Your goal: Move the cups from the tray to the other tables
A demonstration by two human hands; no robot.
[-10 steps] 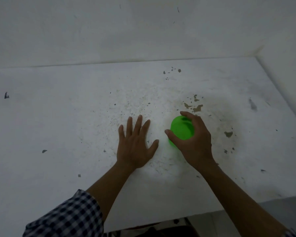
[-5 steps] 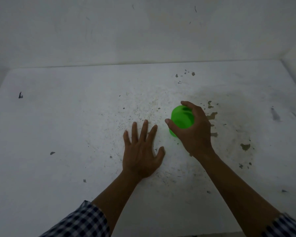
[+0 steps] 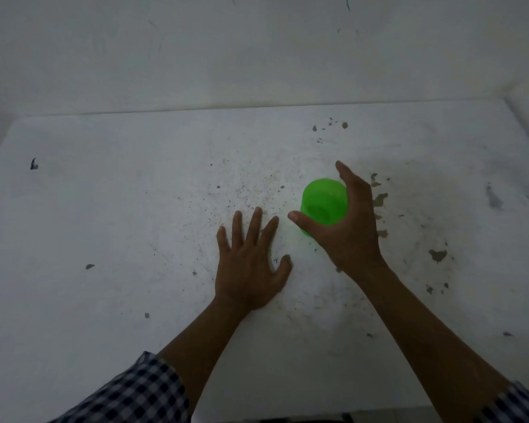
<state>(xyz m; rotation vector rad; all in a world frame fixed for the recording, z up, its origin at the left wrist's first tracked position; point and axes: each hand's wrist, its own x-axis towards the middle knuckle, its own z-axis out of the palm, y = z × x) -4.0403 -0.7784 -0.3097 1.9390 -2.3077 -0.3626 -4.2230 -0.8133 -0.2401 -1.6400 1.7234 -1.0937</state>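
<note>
A bright green cup [image 3: 323,200] stands upright on the white table [image 3: 135,209], right of its middle, with its mouth facing up. My right hand [image 3: 348,227] curves around the cup's right and near side. Its fingers are straightened and spread away from the rim, and the thumb lies by the cup's near left wall. My left hand [image 3: 251,264] rests flat on the table just left of the cup, palm down, fingers apart, holding nothing. No tray is in view.
The table top is stained, with chipped dark spots [image 3: 437,254] to the right of the cup. A pale wall [image 3: 257,56] runs along the table's far edge and meets another wall at the far right corner. The near table edge lies below my forearms.
My right hand's fingers have uncurled from the cup's rim and now stand spread. The cup sits a little farther from me on the table. The left hand stayed flat.
</note>
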